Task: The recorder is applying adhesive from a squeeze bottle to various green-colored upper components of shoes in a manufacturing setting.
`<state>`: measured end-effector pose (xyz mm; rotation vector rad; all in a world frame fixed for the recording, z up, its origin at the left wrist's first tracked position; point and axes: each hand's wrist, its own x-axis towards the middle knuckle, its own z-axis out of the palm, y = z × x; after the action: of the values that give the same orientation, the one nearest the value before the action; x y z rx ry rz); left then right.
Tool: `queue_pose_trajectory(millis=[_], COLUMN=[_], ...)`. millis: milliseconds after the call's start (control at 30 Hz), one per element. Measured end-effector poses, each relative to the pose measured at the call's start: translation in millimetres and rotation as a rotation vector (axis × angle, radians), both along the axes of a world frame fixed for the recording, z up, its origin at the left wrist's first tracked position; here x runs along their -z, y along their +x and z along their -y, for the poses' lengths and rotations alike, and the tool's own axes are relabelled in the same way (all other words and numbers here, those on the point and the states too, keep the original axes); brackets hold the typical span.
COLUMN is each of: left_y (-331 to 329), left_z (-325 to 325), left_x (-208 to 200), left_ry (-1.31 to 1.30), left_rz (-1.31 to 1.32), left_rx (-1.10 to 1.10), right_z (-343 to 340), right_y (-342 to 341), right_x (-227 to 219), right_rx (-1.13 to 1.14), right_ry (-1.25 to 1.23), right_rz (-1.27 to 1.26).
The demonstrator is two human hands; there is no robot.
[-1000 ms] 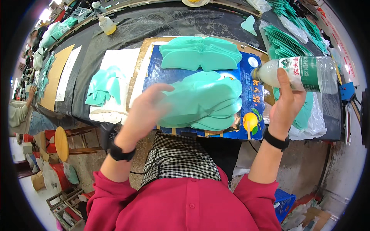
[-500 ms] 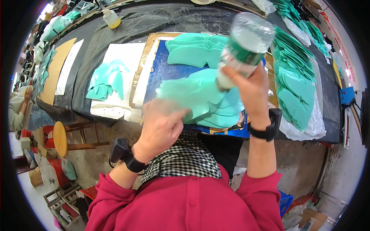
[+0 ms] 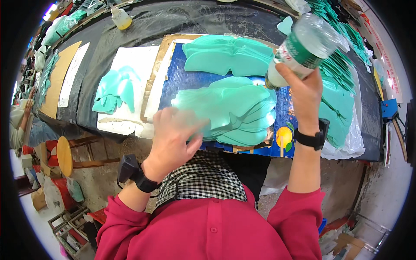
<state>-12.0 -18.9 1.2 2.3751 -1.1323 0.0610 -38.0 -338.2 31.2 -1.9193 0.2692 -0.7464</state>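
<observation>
My right hand (image 3: 304, 93) is wrapped round a clear plastic bottle (image 3: 299, 56) with a green and white label, tilted with its narrow end down to the left. That end is just off the right side of a fanned stack of thin green pieces (image 3: 234, 110) with wavy edges. At the stack's left edge is my left hand (image 3: 175, 134), its fingers smeared by motion; whether they grip a piece cannot be made out. A second pile of green pieces (image 3: 227, 56) lies behind the fanned one. Both rest on a blue printed board (image 3: 171, 80).
To the left, a smaller green pile (image 3: 116, 91) lies on a white sheet (image 3: 145, 65). A squeeze bottle of yellow liquid (image 3: 121, 19) stands at the back. More stacked green pieces (image 3: 336, 99) lie right on plastic. A wooden stool (image 3: 65, 156) is below left.
My right hand has moved right with the bottle, off the fanned stack, uncovering the board's right part. My left hand has shifted slightly left and down.
</observation>
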Motion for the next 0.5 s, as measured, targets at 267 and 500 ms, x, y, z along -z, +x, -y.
queue_pose_trajectory(millis=[267,500], left_y=[7.5,10.6], left_z=[-10.9,-43.1], left_x=[17.2,6.6], left_ry=[-0.098,-0.322], left_rz=[-0.107,-0.266], left_rx=[-0.004,-0.134], right_z=[-65.1,-126.0], right_y=[-24.0,-24.4], right_x=[1.3,-13.8], right_rx=[-0.036,-0.286], right_ry=[0.214,0.163], right_rz=[-0.024,-0.186])
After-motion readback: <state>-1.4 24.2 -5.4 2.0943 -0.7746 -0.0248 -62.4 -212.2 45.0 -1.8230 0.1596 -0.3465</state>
